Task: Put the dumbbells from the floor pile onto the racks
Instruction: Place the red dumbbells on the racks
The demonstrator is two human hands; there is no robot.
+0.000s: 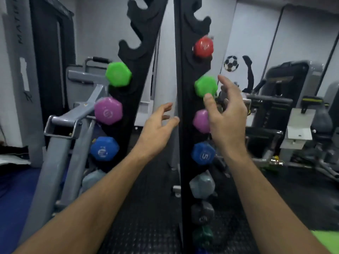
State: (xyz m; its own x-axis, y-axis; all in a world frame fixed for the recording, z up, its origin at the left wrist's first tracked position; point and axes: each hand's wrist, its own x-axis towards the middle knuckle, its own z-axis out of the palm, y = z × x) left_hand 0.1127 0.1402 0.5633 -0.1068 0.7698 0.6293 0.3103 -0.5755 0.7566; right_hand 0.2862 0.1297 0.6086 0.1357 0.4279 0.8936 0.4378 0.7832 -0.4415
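Note:
Two black notched racks stand side by side, the left rack (145, 57) and the right rack (185, 74). The left one carries a green dumbbell (118, 74), a purple one (108, 110), a blue one (104, 148) and a pale grey one below. The right one carries a red dumbbell (203, 47), a green one (204, 86), a purple one (200, 121), a blue one (202, 153) and several darker ones lower down. My left hand (157, 125) hovers between the racks, fingers relaxed and empty. My right hand (226, 110) is spread just right of the green and purple dumbbells, holding nothing. The floor pile is out of view.
A grey weight machine frame (62, 136) stands left of the racks. A black and grey gym machine (286, 99) fills the right side. Black rubber flooring (146, 208) runs between the racks, with a green mat (328, 241) at the lower right. Upper notches on both racks hold nothing.

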